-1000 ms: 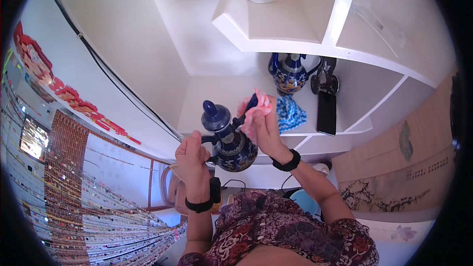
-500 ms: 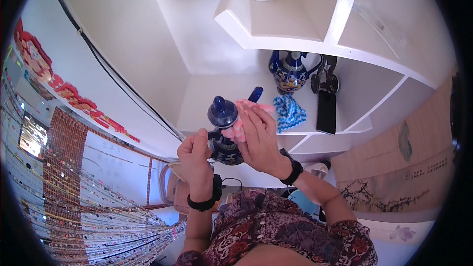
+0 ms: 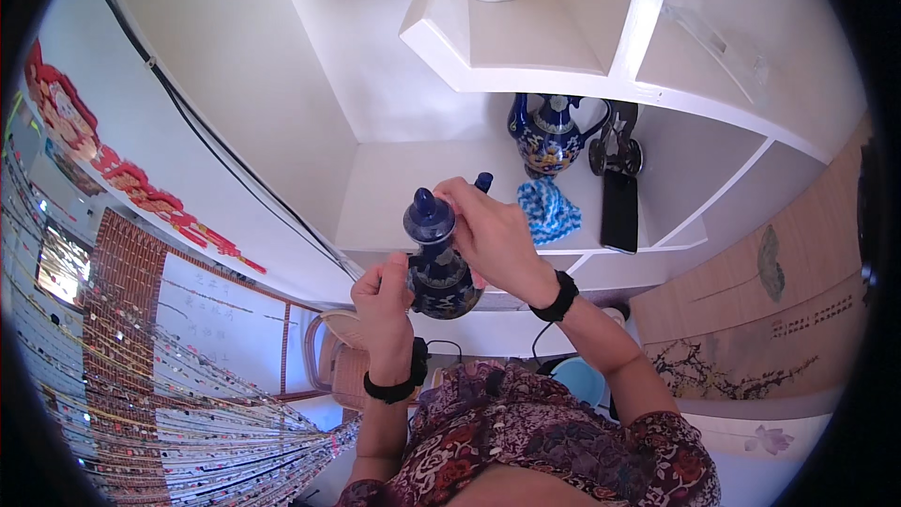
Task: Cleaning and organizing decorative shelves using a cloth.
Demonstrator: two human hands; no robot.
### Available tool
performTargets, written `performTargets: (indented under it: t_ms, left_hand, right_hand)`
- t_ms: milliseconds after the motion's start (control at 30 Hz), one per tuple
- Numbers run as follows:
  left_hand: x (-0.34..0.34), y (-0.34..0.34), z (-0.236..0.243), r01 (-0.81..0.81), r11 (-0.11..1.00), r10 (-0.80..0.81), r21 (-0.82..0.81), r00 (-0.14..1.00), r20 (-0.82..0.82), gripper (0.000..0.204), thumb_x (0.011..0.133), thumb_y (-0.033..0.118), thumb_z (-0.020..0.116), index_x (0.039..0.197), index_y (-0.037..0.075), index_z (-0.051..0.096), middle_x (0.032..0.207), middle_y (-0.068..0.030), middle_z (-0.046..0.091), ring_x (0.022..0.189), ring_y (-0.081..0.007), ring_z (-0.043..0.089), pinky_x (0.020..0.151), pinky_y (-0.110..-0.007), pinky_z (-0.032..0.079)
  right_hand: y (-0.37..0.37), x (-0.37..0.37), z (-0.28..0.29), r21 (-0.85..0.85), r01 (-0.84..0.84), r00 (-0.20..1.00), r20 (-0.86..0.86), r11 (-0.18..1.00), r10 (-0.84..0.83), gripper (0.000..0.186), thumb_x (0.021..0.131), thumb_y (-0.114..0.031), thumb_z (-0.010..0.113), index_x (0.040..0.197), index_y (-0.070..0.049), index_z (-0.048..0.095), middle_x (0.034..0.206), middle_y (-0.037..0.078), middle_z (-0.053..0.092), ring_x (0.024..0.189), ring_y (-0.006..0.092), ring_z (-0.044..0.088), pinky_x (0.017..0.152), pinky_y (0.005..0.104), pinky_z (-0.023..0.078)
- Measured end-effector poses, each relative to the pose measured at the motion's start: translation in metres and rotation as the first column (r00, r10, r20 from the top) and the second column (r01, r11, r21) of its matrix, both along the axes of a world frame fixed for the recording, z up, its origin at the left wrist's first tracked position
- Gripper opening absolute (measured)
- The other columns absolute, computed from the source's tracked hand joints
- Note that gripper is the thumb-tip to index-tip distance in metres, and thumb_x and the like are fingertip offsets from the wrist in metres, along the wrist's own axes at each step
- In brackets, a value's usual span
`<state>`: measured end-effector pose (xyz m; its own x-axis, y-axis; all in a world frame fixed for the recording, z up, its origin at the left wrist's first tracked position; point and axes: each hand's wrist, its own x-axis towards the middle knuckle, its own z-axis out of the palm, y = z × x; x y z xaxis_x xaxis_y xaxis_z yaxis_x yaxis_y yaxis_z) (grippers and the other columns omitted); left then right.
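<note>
1. The white shelf fills the upper middle of the frame.
2. The lidded blue pot is at the centre of the frame, held in front of the shelf's edge.
3. A second blue pot stands on the shelf, in the upper right.
4. The left hand, left of centre, is curled closed on the pot's handle. The right hand bends around the neck, closed on the pink cloth, which it mostly hides.
5. A blue-and-white cloth lies right of centre, near a black phone.
6. I judge that wiping is the step in hand; the next move calls for a firm handle grip and gentle pressure near the lid.
</note>
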<state>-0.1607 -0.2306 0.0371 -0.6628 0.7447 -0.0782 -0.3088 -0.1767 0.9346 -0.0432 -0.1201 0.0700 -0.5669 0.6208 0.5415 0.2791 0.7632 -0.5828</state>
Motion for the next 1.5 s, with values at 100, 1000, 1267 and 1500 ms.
performTargets:
  t_ms: [100,1000,1267,1500]
  left_hand:
    - [-0.001,0.0,-0.002,-0.024,1.0,0.024,-0.006,1.0,0.013,0.037,0.087,0.021,0.062,0.054,0.011,0.047,0.051,0.0079,0.038,0.047,-0.0025,0.029,0.045,-0.021,0.022]
    - [0.003,0.01,0.007,0.011,1.0,-0.01,0.02,0.998,-0.07,0.039,0.086,0.02,0.062,0.053,0.012,0.043,0.051,0.0077,0.035,0.047,-0.0024,0.028,0.044,-0.021,0.022]
    - [0.006,0.01,0.002,0.044,0.996,-0.049,0.071,0.996,0.069,0.041,0.089,0.019,0.059,0.053,0.015,0.04,0.049,0.0089,0.031,0.045,-0.0015,0.023,0.043,-0.022,0.017]
    - [0.0,0.007,-0.001,0.029,0.997,-0.044,0.075,0.978,0.205,0.038,0.089,0.021,0.058,0.057,0.017,0.037,0.047,0.0082,0.027,0.04,-0.0031,0.02,0.041,-0.023,0.016]
  right_hand:
    - [-0.008,-0.001,0.002,-0.061,0.02,0.999,-0.037,0.998,-0.023,0.027,0.082,0.001,0.05,0.108,-0.007,0.047,0.082,0.011,0.062,0.056,0.0261,0.063,0.051,0.0347,0.049]
    - [0.006,0.024,0.005,-0.148,-0.124,0.991,-0.062,0.981,0.115,0.047,0.075,-0.002,0.053,0.12,-0.007,0.039,0.078,0.019,0.06,0.069,0.0376,0.061,0.059,0.0412,0.047]
    - [-0.009,0.014,-0.02,-0.235,-0.001,0.989,-0.146,0.972,-0.034,0.045,0.081,-0.005,0.052,0.123,-0.005,0.04,0.103,0.022,0.058,0.088,0.0376,0.061,0.071,0.0416,0.05]
    - [-0.02,0.02,-0.051,0.204,0.037,0.983,-0.185,0.978,0.001,0.05,0.077,-0.005,0.056,0.126,0.0,0.044,0.123,0.02,0.052,0.11,0.0362,0.052,0.094,0.0405,0.043]
